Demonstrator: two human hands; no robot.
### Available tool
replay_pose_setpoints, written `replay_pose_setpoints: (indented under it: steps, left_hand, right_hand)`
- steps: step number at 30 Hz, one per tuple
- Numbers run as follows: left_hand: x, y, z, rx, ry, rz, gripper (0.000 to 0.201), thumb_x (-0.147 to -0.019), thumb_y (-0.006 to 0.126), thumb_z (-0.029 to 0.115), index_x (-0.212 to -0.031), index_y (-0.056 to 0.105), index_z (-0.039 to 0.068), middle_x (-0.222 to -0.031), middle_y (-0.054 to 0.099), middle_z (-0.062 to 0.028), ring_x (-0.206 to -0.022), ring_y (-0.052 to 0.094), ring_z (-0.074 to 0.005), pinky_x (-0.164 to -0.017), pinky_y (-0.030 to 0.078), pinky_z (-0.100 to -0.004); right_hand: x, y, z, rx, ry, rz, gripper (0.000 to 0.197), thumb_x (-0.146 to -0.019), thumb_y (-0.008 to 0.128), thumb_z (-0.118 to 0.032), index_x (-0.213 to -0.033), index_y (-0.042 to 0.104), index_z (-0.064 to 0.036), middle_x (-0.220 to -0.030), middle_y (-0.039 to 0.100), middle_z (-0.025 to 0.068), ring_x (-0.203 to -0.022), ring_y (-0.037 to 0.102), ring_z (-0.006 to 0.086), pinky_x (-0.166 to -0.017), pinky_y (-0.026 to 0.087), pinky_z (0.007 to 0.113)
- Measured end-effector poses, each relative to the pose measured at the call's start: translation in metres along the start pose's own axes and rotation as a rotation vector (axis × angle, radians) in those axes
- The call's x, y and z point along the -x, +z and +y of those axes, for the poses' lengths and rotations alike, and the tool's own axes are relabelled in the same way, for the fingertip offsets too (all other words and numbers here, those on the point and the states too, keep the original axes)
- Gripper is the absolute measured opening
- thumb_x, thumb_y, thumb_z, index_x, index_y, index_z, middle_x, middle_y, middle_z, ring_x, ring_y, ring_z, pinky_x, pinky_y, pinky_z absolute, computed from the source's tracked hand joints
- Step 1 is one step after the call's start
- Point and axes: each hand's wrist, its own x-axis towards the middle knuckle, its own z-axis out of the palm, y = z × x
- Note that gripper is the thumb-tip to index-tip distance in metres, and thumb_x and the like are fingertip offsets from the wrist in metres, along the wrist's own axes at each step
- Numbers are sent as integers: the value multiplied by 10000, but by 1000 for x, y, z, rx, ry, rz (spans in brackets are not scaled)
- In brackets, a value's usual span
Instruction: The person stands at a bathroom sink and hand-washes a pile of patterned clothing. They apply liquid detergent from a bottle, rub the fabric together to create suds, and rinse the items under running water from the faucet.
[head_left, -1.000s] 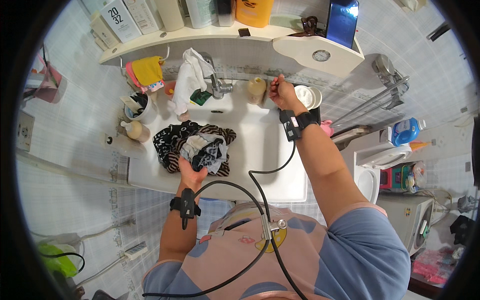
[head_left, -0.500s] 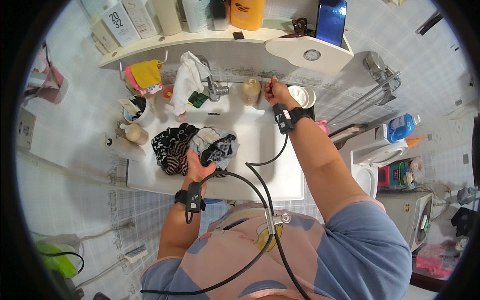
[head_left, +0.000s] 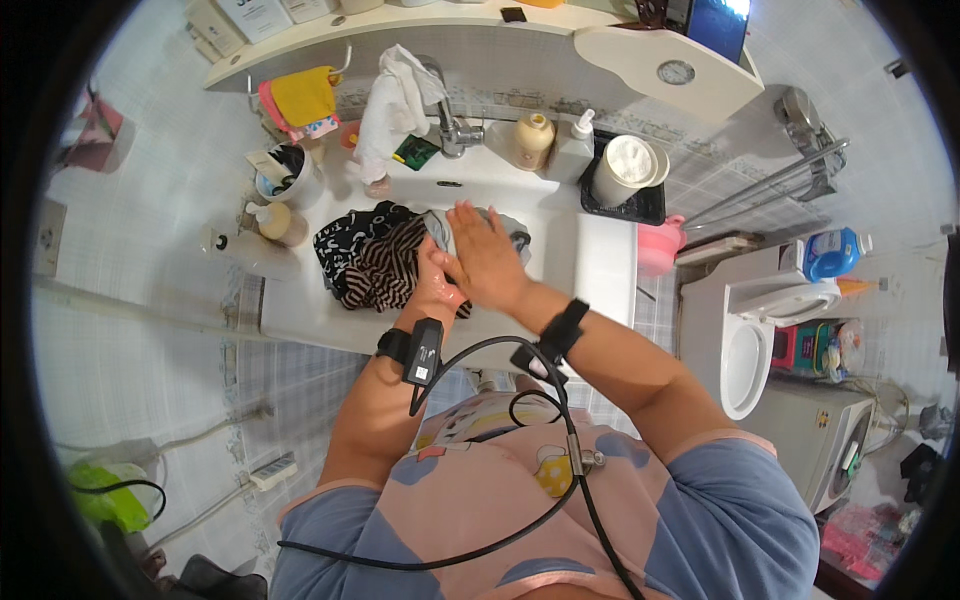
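Note:
A bundle of wet-looking clothes lies in the white sink (head_left: 550,270): a black garment with white print (head_left: 345,245), a brown-and-black striped piece (head_left: 380,275) and a light grey patterned piece (head_left: 512,235). My left hand (head_left: 437,287) is at the striped and grey cloth, closed on it, its fingertips partly hidden. Across it lies my right hand (head_left: 488,258), flat with fingers stretched out over the grey cloth, touching the left hand's thumb side. Whether anything is under the right palm is hidden.
Behind the basin are a faucet (head_left: 460,135) with a white cloth (head_left: 395,105) over it, a cream bottle (head_left: 533,140), a pump bottle (head_left: 574,148) and a white cup (head_left: 622,172) in a black tray (head_left: 640,210). A shelf (head_left: 660,65) overhangs the back. A toilet (head_left: 745,365) stands right.
My right hand has come from behind the basin, beside the cream bottle, down onto the clothes, and its closed fingers have straightened. My left hand stays at the cloth. The view has shifted.

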Motion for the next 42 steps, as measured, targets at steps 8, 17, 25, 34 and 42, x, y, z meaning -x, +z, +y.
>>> replay_pose_setpoints:
  steps: [8, 17, 25, 34, 42]
  left_hand:
    - [-51, -72, 39, -1364, 1107, -611, 531, -709, 658, 253, -1172, 487, 59, -1089, 565, -48, -989, 560, -176, -841, 479, -316]
    - [-24, -1, 23, -587, -79, 121, 382, -879, 470, 399, -1058, 594, 86, -1026, 630, -48, -921, 598, -208, -773, 496, -387]
    - [-55, -37, -4, -255, -137, -44, 531, -894, 409, 512, -1182, 541, 86, -1184, 566, -78, -1090, 526, -257, -953, 393, -415]
    - [-89, -85, -50, -295, 146, -69, 318, -940, 426, 362, -1130, 534, 132, -1006, 586, -60, -984, 554, -214, -766, 490, -353]
    - [-94, -85, -16, -236, -48, -229, 325, -938, 446, 381, -1099, 525, 110, -1065, 547, -32, -967, 551, -182, -788, 482, -351]
  right_hand:
    - [45, -17, 46, -572, 251, 106, 579, -925, 461, -393, -1396, 288, -106, -1399, 344, 174, -1311, 303, 266, -1063, 234, 445]
    - [26, 17, 88, -1598, 686, -114, 442, -845, 643, -215, -1233, 472, -91, -972, 605, 33, -775, 582, 78, -634, 478, 207]
    - [35, 44, 104, -957, 372, 338, 219, -824, 650, -107, -1013, 565, -36, -985, 577, 58, -861, 552, 135, -695, 471, 246]
    - [25, 53, 43, -417, 209, 239, 234, -794, 607, -137, -1013, 548, -79, -961, 514, 161, -876, 522, 390, -738, 464, 436]
    - [21, 63, 33, -412, 186, 220, 254, -832, 556, -178, -1064, 517, -83, -952, 510, 195, -780, 556, 395, -670, 476, 446]
